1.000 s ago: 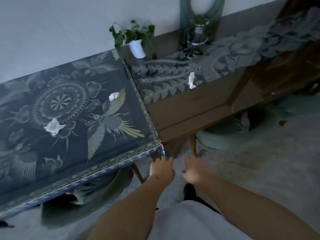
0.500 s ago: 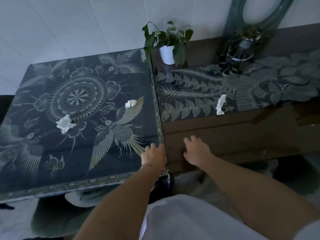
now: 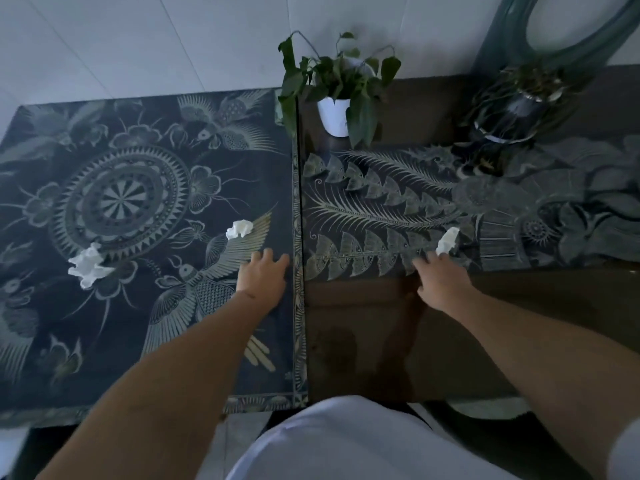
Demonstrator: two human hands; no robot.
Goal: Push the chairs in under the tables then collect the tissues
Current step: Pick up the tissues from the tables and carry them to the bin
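Reaching: you lean over two benches set side by side against a pale tiled wall, both arms stretched forward.
Left hand: your left hand (image 3: 262, 276) lies flat, fingers straight and slightly spread, on the left bench (image 3: 104, 341), a dark top patterned with birds and a round medallion. It holds nothing.
Right hand: your right hand (image 3: 437, 279) hovers low over the right bench (image 3: 363, 341), fingers relaxed and loosely apart, holding nothing; its fingertips are just below a tissue.
Near tissue, left bench: a small crumpled tissue (image 3: 239, 229) lies just beyond your left hand, not touching it.
Far tissue, left bench: a larger crumpled tissue (image 3: 88, 266) lies well to the left, beside the medallion.
Tissue, right bench: a narrow white tissue (image 3: 447, 240) lies on the feather-patterned runner (image 3: 381, 209), just beside your right fingertips; contact cannot be told.
Back of right bench: a leafy plant in a white pot (image 3: 335, 114) stands near the seam, and a dark shiny pot (image 3: 516, 116) stands further right.
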